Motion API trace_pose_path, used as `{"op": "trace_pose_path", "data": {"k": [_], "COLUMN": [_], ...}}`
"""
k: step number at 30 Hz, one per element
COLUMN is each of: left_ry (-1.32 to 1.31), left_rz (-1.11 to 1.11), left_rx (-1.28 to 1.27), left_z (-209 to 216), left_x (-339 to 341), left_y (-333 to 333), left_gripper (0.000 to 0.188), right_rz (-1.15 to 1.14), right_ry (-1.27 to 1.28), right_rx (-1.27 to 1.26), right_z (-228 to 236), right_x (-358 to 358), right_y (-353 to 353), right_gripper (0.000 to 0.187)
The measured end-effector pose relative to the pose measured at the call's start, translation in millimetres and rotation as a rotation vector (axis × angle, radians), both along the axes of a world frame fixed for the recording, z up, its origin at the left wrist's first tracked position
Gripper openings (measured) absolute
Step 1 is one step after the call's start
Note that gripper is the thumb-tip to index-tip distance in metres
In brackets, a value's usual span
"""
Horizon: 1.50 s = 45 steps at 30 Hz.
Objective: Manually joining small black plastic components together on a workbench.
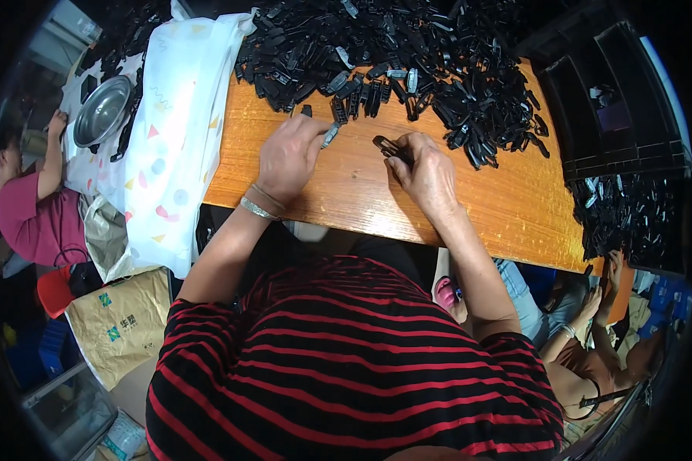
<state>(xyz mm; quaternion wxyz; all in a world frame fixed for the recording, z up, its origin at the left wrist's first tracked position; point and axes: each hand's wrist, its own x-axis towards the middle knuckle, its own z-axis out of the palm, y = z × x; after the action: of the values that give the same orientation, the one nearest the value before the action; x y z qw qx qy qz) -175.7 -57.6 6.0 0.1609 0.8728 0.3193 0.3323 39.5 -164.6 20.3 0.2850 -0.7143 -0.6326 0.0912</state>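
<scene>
My left hand [288,154] is closed over the wooden table [346,180], with a small grey-silver clip-like piece [331,135] pinched between thumb and fingers. A small black piece [307,111] shows just beyond its fingertips; whether the hand touches it I cannot tell. In my right hand [429,175] there is a slim black plastic clip-like part [387,146], gripped by thumb and fingers, its slotted end pointing to the far left. Past both hands lies a big heap of similar black parts [315,58], a few of them grey. Several black parts [369,95] lie along its near edge.
A patterned white cloth [173,138] covers the surface on the left, with a metal bowl [102,112] beyond. Black boxes [615,107] stand at right, above another heap [630,211]. One person [42,207] sits left, another [592,361] right. A brown sack [123,326] lies lower left.
</scene>
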Motion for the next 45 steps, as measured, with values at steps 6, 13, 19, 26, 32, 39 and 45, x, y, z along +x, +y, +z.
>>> {"op": "trace_pose_path", "data": {"k": [6, 13, 19, 26, 32, 39, 45], "left_ry": [0.097, 0.106, 0.028, -0.292, -0.607, -0.656, -0.749], "left_rz": [0.109, 0.086, 0.077, 0.000, -0.093, -0.122, -0.133], "left_rx": [-0.028, -0.145, -0.175, -0.434, -1.108, -1.160, -1.100], "left_z": [-3.0, -1.6, -10.5, -11.2, -2.6, 0.4, 8.6], "left_x": [11.0, 14.6, 10.2, -0.4, -12.9, -12.8, -3.7], "left_y": [1.0, 1.6, 1.3, -2.6, -7.3, -13.9, -22.9], "left_gripper": [0.017, 0.017, 0.018, 0.028, 0.023, 0.025, 0.025], "right_rz": [0.031, 0.010, 0.083, 0.215, 0.429, 0.389, 0.200], "right_ry": [-0.157, -0.122, -0.152, -0.029, -0.219, -0.202, 0.352], "right_rx": [-0.051, 0.011, -0.062, -0.023, 0.036, 0.071, 0.236], "right_z": [6.8, 7.1, 3.0, 13.4, 3.1, 4.4, 24.5], "right_x": [-14.0, -8.4, -28.6, -15.2, -23.7, -15.6, -42.1], "right_y": [7.6, 23.8, 29.7, 36.3, 42.0, 46.7, 22.8], "right_gripper": [0.027, 0.027, 0.030, 0.019, 0.018, 0.020, 0.023]}}
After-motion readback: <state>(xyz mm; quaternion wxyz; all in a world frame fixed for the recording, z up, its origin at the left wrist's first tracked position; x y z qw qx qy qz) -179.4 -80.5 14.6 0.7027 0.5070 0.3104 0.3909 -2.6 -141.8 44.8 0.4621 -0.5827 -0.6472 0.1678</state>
